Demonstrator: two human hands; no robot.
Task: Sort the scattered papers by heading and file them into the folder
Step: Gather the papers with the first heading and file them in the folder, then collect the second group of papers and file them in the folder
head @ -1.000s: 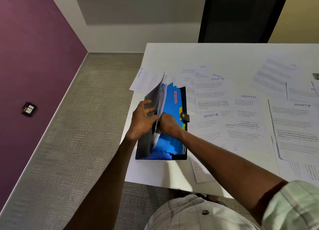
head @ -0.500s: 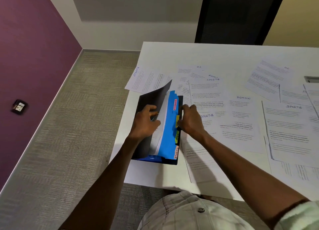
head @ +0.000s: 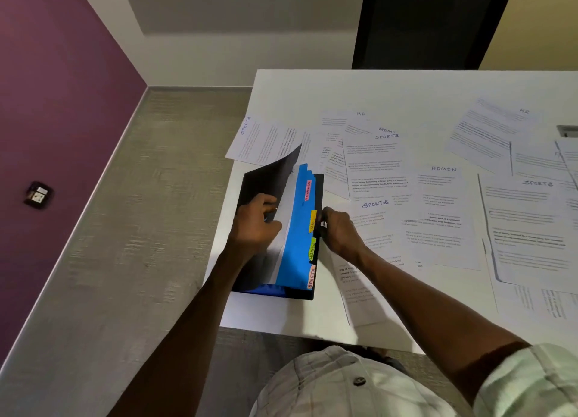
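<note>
A black expanding folder [head: 266, 181] lies at the table's left front corner, its front cover lifted. Blue dividers [head: 295, 228] inside carry coloured tabs marked FINANCE, HR, ADMIN and SPORTS. A white sheet [head: 286, 219] stands between the cover and the first divider. My left hand [head: 256, 225] grips the edge of the cover. At the folder's right edge, beside the tabs, my right hand [head: 339, 230] has its fingers curled on the rim. Loose sheets headed SPORTS [head: 375, 203], ADMIN [head: 444, 169] and HR [head: 361, 113] lie spread out to the right.
The white table [head: 344, 88] ends just left of and in front of the folder. More sheets headed SPORTS [head: 538, 183] and HR [head: 524, 111] cover its right side. A dark chair back [head: 431, 22] stands behind the table. A floor socket [head: 39, 194] sits far left.
My right hand has come out of the folder's pocket and moved to its right edge. The cover has tipped further back to the left, still in my left hand.
</note>
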